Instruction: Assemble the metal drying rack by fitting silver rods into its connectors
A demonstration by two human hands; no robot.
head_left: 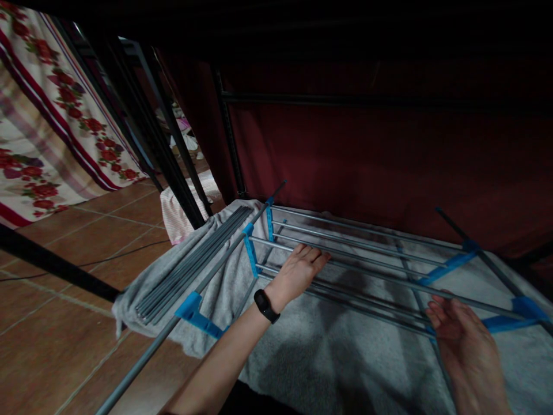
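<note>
A rack frame of thin grey metal rods (371, 268) with blue plastic connectors (250, 253) stands on a grey blanket. My left hand (298, 271), a black band on its wrist, is palm down, with its fingers curled over the upper front rod; the thumb is hidden. Near the right-hand end of that rod is my right hand (466, 340), palm turned inward and fingers loosely bent and apart, close beneath the rod. Whether those fingertips touch it I cannot tell. Another blue connector (529, 311) joins the rods beyond the right hand.
Several loose grey rods (194, 262) lie bundled on the grey blanket (345, 363) at left. Black metal posts (142, 115) rise beside it, with a dark red cloth (345, 155) behind. A floral curtain (52, 115) hangs over the brown tiled floor (52, 334), which a cable crosses.
</note>
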